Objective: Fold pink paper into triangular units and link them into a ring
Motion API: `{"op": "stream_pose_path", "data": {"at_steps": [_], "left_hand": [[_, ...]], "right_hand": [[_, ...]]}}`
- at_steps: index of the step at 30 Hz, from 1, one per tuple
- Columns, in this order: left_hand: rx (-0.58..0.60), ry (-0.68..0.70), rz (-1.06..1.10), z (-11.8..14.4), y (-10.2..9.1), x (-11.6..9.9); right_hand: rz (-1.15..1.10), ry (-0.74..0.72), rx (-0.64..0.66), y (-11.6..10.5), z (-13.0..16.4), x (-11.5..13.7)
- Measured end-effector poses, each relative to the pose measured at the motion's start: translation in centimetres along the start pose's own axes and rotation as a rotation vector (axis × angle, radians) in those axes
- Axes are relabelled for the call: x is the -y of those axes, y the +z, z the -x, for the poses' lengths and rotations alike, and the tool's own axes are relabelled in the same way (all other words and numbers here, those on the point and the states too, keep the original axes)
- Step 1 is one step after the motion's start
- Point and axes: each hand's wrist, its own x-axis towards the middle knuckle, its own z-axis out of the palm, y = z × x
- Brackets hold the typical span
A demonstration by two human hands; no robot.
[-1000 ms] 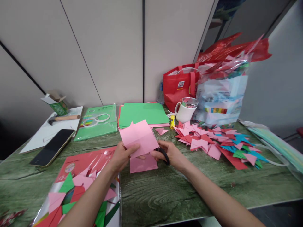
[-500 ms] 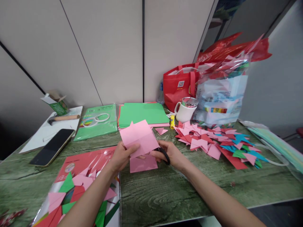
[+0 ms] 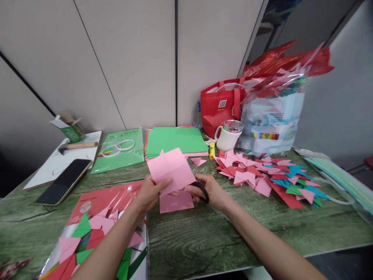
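Observation:
A creased sheet of pink paper (image 3: 171, 167) is pinched in my left hand (image 3: 153, 192), the thumb lying on its face. My right hand (image 3: 211, 190) is closed round the black handles of a pair of scissors (image 3: 202, 189). Their blades run along the sheet's right edge and are mostly hidden behind it, so I cannot tell how far apart they are. Under both hands another pink piece (image 3: 176, 202) lies on the table. Just beyond the held sheet is a small pink triangular scrap (image 3: 199, 161).
A stack of green paper (image 3: 176, 140) lies at the back, beside a glue stick (image 3: 212, 150) and a white mug (image 3: 229, 136). Folded paper shapes (image 3: 247, 171) pile up at right, before stuffed bags (image 3: 271, 120). At left are a phone (image 3: 64, 182), a hammer (image 3: 80, 146) and a red packet (image 3: 87, 200).
Hardly anything differs. Both hands, the pink sheet and the scissors keep nearly the same place, with only a very slight shift of the view.

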Motion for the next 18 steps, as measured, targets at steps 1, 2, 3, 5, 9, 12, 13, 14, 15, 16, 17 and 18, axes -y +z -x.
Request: {"op": "stream_pose_path", "data": {"at_steps": [1,2,3,5,9,12,13,14,15,16,17,18], "left_hand": [[0.0,-0.001,-0.002,0.0,0.0,0.0],[0.0,-0.004,-0.002,0.0,0.0,-0.1],[-0.003,-0.003,0.0,0.0,0.0,-0.1],[-0.014,0.008,0.014,0.0,0.1,-0.2],[-0.064,0.064,0.057,-0.2,0.0,-0.4],[-0.103,0.088,0.065,-0.3,-0.1,-0.3],[-0.113,0.092,0.063,-0.3,-0.2,-0.3],[-0.119,0.096,0.061,-0.4,-0.3,-0.2],[-0.122,0.102,0.059,-0.4,-0.3,-0.1],[-0.124,0.108,0.058,-0.5,-0.4,-0.1],[-0.125,0.115,0.059,-0.5,-0.4,0.0],[-0.129,0.121,0.062,-0.6,-0.5,0.0]], "right_hand": [[0.005,-0.003,-0.011,-0.1,-0.1,-0.1],[0.022,-0.013,-0.037,-0.3,-0.2,-0.3],[0.06,-0.031,-0.081,-0.6,-0.3,-0.5],[0.227,-0.086,-0.219,-1.2,-0.5,-0.8],[0.78,-0.06,-0.406,-2.5,-0.5,-0.8],[1.059,0.053,-0.407,-2.8,-0.4,-0.5],[1.12,0.07,-0.39,-2.8,-0.4,-0.4],[1.169,0.075,-0.366,-2.8,-0.4,-0.4],[1.207,0.069,-0.339,-2.8,-0.4,-0.4],[1.238,0.06,-0.313,-2.8,-0.5,-0.4],[1.268,0.05,-0.29,-2.8,-0.5,-0.4],[1.299,0.043,-0.272,-2.7,-0.5,-0.4]]}}
